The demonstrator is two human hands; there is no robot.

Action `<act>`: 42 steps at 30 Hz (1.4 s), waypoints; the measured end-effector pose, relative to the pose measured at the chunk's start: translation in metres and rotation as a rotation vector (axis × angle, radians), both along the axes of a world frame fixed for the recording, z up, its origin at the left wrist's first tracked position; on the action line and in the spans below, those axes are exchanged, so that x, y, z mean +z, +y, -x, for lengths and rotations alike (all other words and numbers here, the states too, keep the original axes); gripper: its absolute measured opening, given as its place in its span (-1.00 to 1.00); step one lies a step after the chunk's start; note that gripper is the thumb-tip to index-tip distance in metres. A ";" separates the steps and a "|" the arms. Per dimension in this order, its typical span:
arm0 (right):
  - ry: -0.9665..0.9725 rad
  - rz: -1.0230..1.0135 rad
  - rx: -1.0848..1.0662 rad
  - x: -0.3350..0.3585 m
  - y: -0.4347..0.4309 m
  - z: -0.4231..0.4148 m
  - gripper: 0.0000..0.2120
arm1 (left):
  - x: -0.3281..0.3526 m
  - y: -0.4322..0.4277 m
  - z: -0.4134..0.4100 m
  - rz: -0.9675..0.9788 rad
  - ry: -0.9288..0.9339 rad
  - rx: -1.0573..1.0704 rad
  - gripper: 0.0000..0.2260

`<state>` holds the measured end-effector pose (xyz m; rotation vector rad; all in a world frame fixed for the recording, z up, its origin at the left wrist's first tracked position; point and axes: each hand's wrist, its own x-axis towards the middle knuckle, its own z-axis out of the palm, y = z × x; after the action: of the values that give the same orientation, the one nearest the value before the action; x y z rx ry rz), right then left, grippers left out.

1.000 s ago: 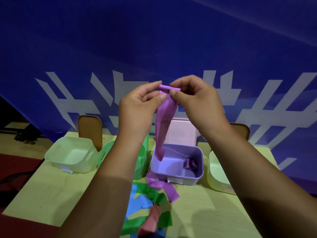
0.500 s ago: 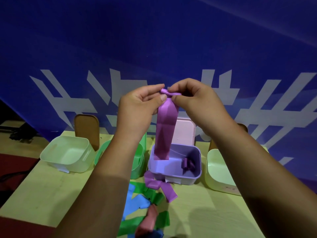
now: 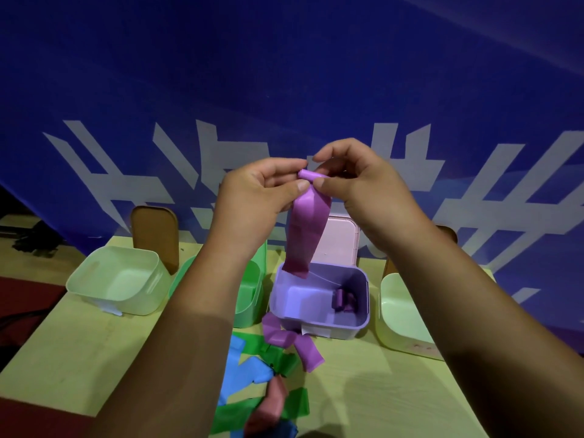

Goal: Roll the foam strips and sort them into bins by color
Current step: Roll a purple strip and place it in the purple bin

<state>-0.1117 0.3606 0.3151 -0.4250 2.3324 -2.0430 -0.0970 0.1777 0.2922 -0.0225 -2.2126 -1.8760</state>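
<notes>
Green plastic bin (image 3: 249, 298): mostly behind left forearm (image 3: 189, 343), only right side shows. Pale green plastic bin (image 3: 398, 314) & brown lid (image 3: 447, 231) behind it: partly covered by right forearm (image 3: 474, 311). Purple foam rolls (image 3: 344, 300) in lilac plastic bin (image 3: 319, 325): too dim to count. Loose foam strip pile (image 3: 252, 368): near end cut off by bottom edge.

The scene is dim with a blue cast: the left hand (image 3: 262, 197) and right hand (image 3: 363, 184) catch moderate light, while the forearms nearer the camera sink into dark shadow. The purple foam strip (image 3: 305, 235) pinched between the hands is in fair focus, and below them a soft-edged shadow lies on the table (image 3: 379, 390). Behind the hands the blue backdrop (image 3: 284, 74) darkens toward the corners, and its white lines bend with wide-angle distortion.
</notes>
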 end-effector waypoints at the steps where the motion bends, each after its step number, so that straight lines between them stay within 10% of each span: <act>1: -0.001 0.006 0.002 -0.001 0.001 0.001 -0.74 | 0.000 0.000 0.001 -0.008 -0.003 0.001 -0.71; 25: 0.058 -0.163 -0.141 0.002 -0.003 0.023 -0.95 | -0.004 0.010 0.015 -0.209 -0.045 -0.002 -0.85; 42: 0.121 -0.153 -0.163 0.000 -0.001 0.014 -0.93 | -0.002 0.012 0.006 0.065 -0.106 -0.029 -0.82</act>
<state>-0.1255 0.3594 0.3151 -0.3744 2.6543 -1.9330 -0.1028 0.1898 0.2903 0.0341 -2.3554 -1.8599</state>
